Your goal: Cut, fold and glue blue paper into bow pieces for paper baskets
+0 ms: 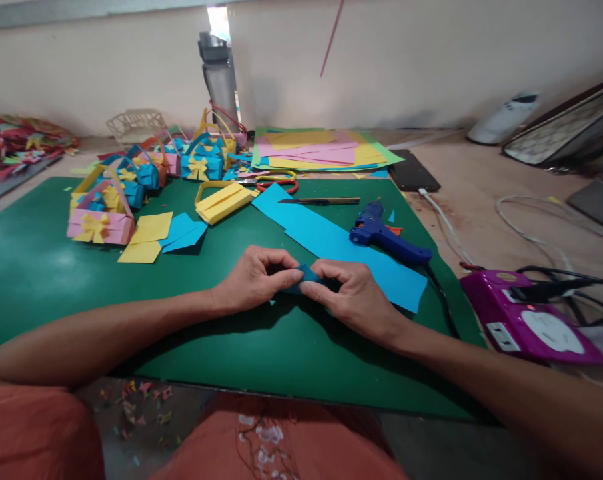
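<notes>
Between my two hands is a small piece of blue paper (308,272), held low over the green mat (221,347). My left hand (256,277) pinches its left side between thumb and forefinger. On the other side, the thumb and forefinger of my right hand (351,290) grip the same paper. My fingers hide much of it, so its full shape does not show. Just beyond my hands lie long blue paper strips (326,233). A blue glue gun (381,233) rests on them near my right hand.
A yellow paper basket (224,202), yellow squares (148,230), scissors (276,181) and a cutter knife (321,201) lie ahead. Finished-looking paper baskets (101,223) stand left. Coloured sheets (321,148) and a phone (414,172) are at the back. A purple power box (526,320) with cables sits right.
</notes>
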`<state>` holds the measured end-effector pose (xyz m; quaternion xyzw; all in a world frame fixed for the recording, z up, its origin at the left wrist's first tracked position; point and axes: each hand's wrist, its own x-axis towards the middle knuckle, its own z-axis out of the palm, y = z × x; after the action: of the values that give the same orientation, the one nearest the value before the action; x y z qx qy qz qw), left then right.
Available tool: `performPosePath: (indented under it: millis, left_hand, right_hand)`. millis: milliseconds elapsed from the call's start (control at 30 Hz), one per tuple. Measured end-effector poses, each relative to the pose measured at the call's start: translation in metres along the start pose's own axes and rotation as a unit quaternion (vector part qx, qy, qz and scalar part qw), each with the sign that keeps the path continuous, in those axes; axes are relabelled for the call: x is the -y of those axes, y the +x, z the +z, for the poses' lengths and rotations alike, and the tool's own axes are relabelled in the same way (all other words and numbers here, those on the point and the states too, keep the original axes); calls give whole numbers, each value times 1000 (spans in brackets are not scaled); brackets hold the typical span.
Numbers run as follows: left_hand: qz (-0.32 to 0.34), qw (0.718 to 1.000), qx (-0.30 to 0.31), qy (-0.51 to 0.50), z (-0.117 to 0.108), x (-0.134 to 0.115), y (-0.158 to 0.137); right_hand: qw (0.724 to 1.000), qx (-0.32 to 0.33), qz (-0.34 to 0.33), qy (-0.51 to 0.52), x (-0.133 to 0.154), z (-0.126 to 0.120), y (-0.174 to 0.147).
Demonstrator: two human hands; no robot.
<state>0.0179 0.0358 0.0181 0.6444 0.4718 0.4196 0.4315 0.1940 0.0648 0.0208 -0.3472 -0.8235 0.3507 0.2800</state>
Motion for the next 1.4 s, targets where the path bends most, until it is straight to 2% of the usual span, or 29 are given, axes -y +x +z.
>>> performPosePath:
  millis: [300,667,1100,1233,1400]
  left_hand:
    - [2,1000,12,13,0,1,0]
    - [64,996,-3,65,2,2,-3]
    - [152,981,-7,122,3,4,-5]
    - [147,981,-5,124,3,4,-5]
    - [99,990,-12,100,2,2,-4]
  right_hand:
    - [997,15,30,72,1,-5,3]
    - [995,13,55,83,2,-5,4]
    - [996,30,49,67,2,-5,5]
    - [996,32,48,68,2,-5,5]
    - [997,28,38,69,2,-4,5]
